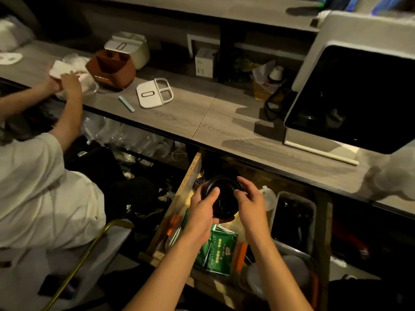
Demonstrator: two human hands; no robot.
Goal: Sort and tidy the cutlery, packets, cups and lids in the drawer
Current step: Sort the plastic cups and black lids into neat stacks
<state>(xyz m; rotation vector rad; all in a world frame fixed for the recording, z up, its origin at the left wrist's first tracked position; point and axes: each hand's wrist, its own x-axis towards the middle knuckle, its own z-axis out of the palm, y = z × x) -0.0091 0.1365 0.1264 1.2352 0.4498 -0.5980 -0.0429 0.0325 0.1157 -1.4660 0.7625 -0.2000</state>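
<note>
Here, at lower centre of the frame, the left hand (pixel 202 212) and right hand (pixel 250 204) curl their fingers round a stack of black lids (pixel 221 198), held above the open drawer (pixel 179 194), probably to square it before stowing beside the green packets (pixel 219 250).

The open drawer (pixel 189 173) sits below the near edge of the counter (pixel 202 122). Packets (pixel 219 250) lie in the drawer's near part. A tub (pixel 312 207) stands right of them. A lid (pixel 155 93) lies on the counter, far left of the drawer.
</note>
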